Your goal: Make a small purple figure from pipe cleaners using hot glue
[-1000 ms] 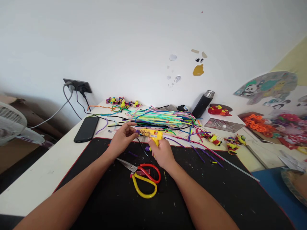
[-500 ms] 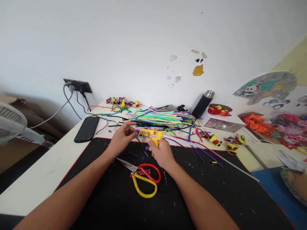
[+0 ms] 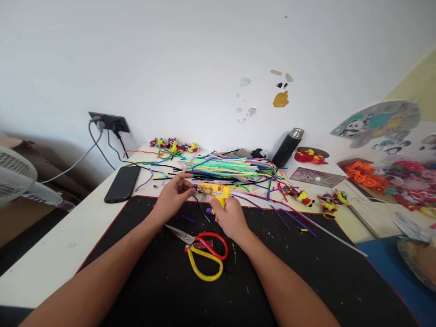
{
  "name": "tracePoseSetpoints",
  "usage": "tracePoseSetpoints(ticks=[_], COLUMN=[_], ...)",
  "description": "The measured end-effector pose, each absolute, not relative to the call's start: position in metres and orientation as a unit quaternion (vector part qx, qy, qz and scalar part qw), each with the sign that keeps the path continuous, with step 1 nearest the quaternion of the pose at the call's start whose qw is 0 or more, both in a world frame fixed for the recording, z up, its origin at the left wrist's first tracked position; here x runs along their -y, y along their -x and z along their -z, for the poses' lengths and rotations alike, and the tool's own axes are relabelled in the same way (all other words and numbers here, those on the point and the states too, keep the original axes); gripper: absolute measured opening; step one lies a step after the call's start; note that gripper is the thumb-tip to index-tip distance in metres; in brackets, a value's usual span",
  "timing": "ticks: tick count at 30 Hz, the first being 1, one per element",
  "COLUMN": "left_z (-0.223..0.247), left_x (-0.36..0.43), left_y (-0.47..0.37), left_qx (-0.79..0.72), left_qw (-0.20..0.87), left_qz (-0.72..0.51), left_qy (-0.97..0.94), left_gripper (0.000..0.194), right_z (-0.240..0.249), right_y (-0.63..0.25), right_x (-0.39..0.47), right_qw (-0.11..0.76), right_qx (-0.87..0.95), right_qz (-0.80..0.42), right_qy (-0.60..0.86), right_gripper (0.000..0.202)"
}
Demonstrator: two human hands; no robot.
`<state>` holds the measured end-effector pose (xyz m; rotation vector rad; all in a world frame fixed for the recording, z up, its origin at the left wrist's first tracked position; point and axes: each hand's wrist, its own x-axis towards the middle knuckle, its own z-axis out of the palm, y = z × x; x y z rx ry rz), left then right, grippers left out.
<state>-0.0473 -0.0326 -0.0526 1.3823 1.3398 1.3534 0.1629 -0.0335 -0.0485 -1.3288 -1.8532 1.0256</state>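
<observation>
My right hand (image 3: 231,218) is wrapped round the handle of a yellow glue gun (image 3: 218,190), whose nozzle points left. A long clear glue stick (image 3: 337,238) trails from its back end to the right. The fingers of my left hand (image 3: 175,193) pinch a small purple piece (image 3: 194,186) right at the nozzle; most of that piece is hidden by the fingers. Below both hands, scissors (image 3: 200,252) with one red and one yellow handle lie on the black mat (image 3: 163,290). Another small purple piece (image 3: 210,211) rests on the mat beside the gun's handle.
A heap of coloured pipe cleaners (image 3: 228,165) lies behind my hands. A phone (image 3: 122,184) is at the left, a black thermos (image 3: 288,147) and a white box (image 3: 318,175) at the right. Small figures (image 3: 329,206) stand near the mat's right edge. A power strip (image 3: 109,121) is on the wall.
Both hands and the glue gun hold almost the same position. The whole view has shifted very slightly.
</observation>
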Motion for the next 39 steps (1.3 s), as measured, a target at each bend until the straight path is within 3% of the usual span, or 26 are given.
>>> tracePoseSetpoints(ticks=[39], left_z=[0.0495], left_x=[0.0333], left_y=[0.0479], left_qx=[-0.52], left_qw=[0.393], left_qz=[-0.544], left_qy=[-0.528], left_gripper=[0.051], right_z=[0.049], right_y=[-0.1639], right_x=[0.0311], right_qw=[0.32], right_qx=[0.679], right_qz=[-0.415], right_qy=[0.515], right_gripper=[0.055])
